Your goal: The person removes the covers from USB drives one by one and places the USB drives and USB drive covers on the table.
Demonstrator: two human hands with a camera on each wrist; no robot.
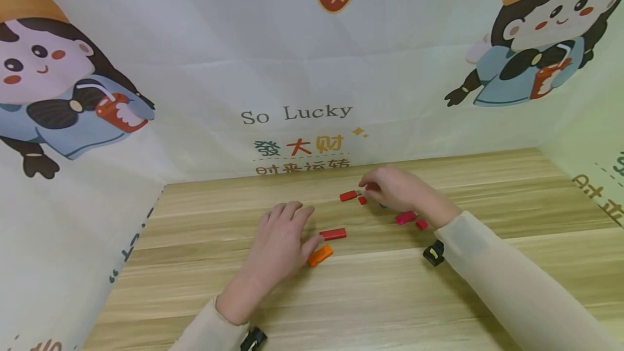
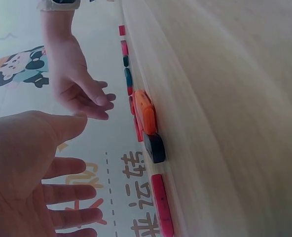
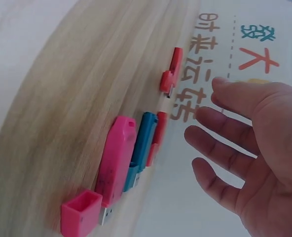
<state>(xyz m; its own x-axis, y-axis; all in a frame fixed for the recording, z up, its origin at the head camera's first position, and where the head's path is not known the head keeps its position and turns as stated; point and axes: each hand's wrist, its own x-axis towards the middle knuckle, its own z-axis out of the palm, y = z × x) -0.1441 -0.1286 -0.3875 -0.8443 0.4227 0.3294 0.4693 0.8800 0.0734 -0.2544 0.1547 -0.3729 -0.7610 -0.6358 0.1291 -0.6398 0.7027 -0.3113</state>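
I'm seeing the L hand (image 1: pixel 279 242) hovering nr the orange stick (image 1: pixel 320 255), fingers spread, gripping nothing. R hand (image 1: pixel 396 189) is hanging above the blue stick (image 3: pixel 145 136), fingers bent, thumb apart, also empty. Pink cap (image 3: pixel 80 217) is lying beside its bare pink stick (image 3: pixel 117 158), prob. keeping pairs matched.

Person in long off-white sleeves. Left sleeve (image 1: pixel 209 329) and right sleeve (image 1: pixel 517 280) look like the same plain pale fabric, loose-fitting, ending at the wrist; the right one has a faint greyish patch near its cuff. Left hand (image 1: pixel 278 242) and right hand (image 1: pixel 397 193) bare. Small blocky black units at the cuffs, left wrist camera (image 1: pixel 254 338) and right wrist camera (image 1: pixel 434 253), each with a pale yellowish mark, probably curved, too small to tell.
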